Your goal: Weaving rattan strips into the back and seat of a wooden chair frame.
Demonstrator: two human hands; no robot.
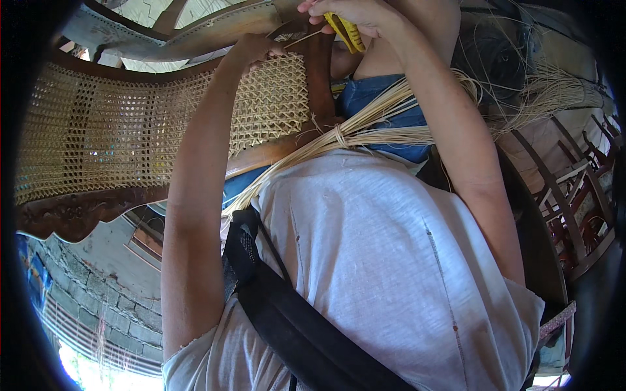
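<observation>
Left hand [255,49], at 11 o'clock: fingers curled and pressed onto the top edge of the woven cane panel [156,124]; grip closed down on the weave beside a thin cane strand [301,40], though whether it pinches the strand cannot be told.

Right hand [355,14], at 12 o'clock: grip pinched shut around a yellow tool [347,32], whose end points down toward the dark wooden frame [318,72]. The strand runs between the two hands.

Cane panel: honey-coloured open hexagonal weave, spanning 9 to 11 o'clock, set in the frame; a carved wooden rail [78,212] borders its lower edge at 8 o'clock.

Bundle of loose cane strips [365,130]: pale straw colour, tied at the middle, lying across the person's lap at the centre, fanning out toward 2 o'clock and down toward 7 o'clock.

Blue garment [372,98]: beneath the bundle, just above centre.

White shirt [391,260] with a black strap [293,326] crossing it: 5 to 6 o'clock.

Stacked wooden chair frames [574,208]: 3 o'clock, well apart from the hands.

Grey block wall [98,306]: 8 o'clock.
</observation>
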